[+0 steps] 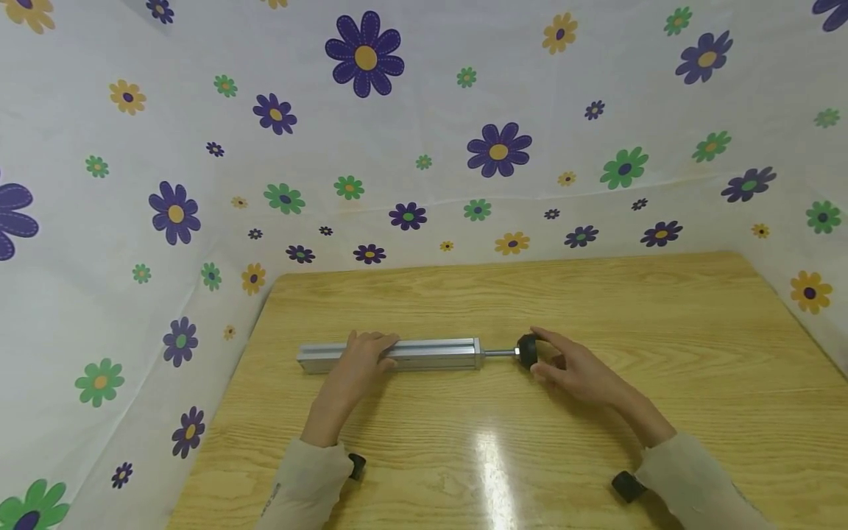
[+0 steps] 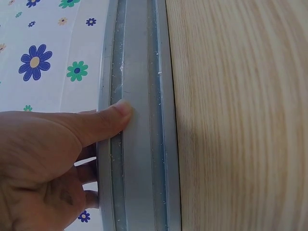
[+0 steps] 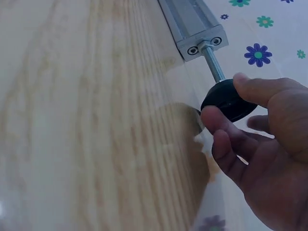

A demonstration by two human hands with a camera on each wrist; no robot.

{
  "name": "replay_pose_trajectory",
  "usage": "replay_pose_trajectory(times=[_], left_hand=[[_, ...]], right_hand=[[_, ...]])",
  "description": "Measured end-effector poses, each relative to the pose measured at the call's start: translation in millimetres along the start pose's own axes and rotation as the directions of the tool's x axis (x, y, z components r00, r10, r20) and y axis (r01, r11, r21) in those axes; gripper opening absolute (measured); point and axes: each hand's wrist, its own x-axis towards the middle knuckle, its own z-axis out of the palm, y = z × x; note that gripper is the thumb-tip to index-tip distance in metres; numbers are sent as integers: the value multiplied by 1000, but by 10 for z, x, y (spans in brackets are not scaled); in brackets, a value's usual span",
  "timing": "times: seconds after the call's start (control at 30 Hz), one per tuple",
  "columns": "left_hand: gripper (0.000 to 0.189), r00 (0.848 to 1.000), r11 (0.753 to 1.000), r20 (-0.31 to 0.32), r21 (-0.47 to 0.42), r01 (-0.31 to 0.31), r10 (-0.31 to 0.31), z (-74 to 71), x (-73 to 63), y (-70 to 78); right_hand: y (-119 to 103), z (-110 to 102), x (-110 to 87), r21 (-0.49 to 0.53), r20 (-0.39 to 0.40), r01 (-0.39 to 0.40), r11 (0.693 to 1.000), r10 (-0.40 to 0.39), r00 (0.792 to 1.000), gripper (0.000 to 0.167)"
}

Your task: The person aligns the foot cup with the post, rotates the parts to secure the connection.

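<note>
A grooved aluminium profile [image 1: 433, 355] lies lengthwise on the wooden table. From its right end plate [image 3: 204, 44] a threaded rod [image 1: 498, 353] sticks out, carrying a nut and a round black levelling foot [image 1: 527, 352]. My left hand [image 1: 358, 366] grips the profile left of its middle; in the left wrist view the thumb [image 2: 113, 120] presses on one face, with the other fingers partly hidden behind it. My right hand [image 1: 583, 372] pinches the rim of the black foot between thumb and fingers, as the right wrist view also shows.
The wooden table [image 1: 497, 309] has a back edge against a white flowered cloth [image 1: 424, 110], which also hangs at the left and right sides. Black wrist devices [image 1: 626, 486] show at both sleeves. Light glares on the table's front middle.
</note>
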Motion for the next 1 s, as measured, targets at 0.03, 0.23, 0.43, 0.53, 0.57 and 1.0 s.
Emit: replay_pose_trajectory(times=[0.03,0.23,0.43,0.53,0.57,1.0], left_hand=[[45,1000,1000,0,1,-1,1,-1,0,-1],[45,1000,1000,-6,-2,2,-2,-7,4,-2],[45,1000,1000,-4,5,-4,4,-1,18,-2],[46,1000,1000,-7,9,-1,1,1,20,-3],[46,1000,1000,-6,9,2,-2,1,18,-3],[45,1000,1000,11,6,3,-3,-16,1,35]], right_hand=[[5,8,0,-11,-32,13,1000,-13,999,71],[8,47,32,-51,-119,56,997,-62,991,71],[-5,66,54,-50,-89,18,999,-22,996,62],[-6,60,64,-50,-69,3,999,-7,998,60],[-8,57,68,-49,-62,3,999,-6,998,59],[66,-5,55,94,95,-24,995,15,995,59]])
